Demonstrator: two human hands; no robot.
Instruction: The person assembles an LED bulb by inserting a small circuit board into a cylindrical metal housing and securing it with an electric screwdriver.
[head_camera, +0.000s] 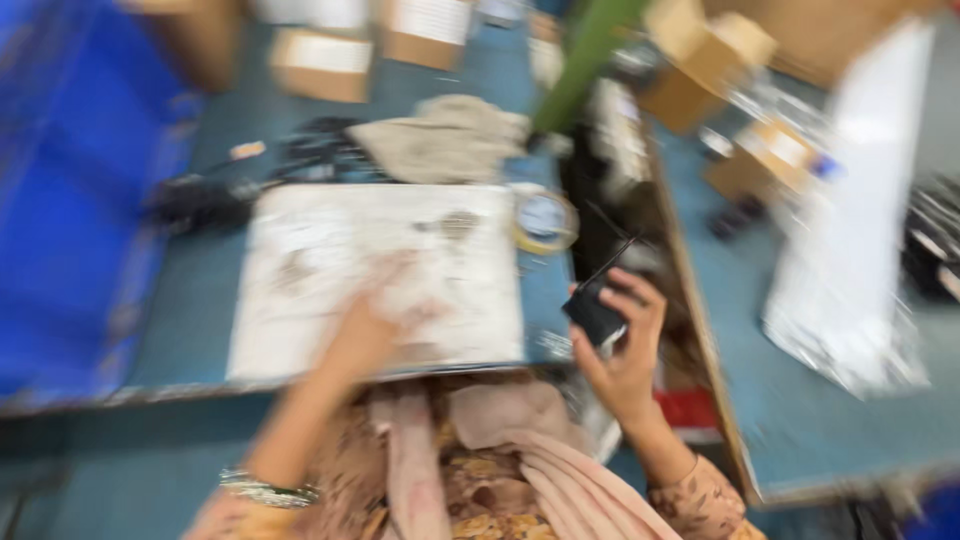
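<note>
The picture is badly blurred by motion. My left hand (368, 330) rests with fingers spread on a stained white board (310, 270) lying on the blue-grey table (190, 330). My right hand (625, 345) is raised at the table's right edge and grips a small black block-shaped part (595, 315) with a thin black wire running up from it. A bangle shows on my left wrist, and a pink scarf hangs over my lap.
A roll of tape (545, 220) lies by the board's far right corner, a crumpled beige cloth (440, 140) behind it. Black cables (200, 200) lie far left beside a blue bin (70, 200). Cardboard boxes (320, 65) stand at the back. A second table (830, 400) with a white panel (850, 230) stands right.
</note>
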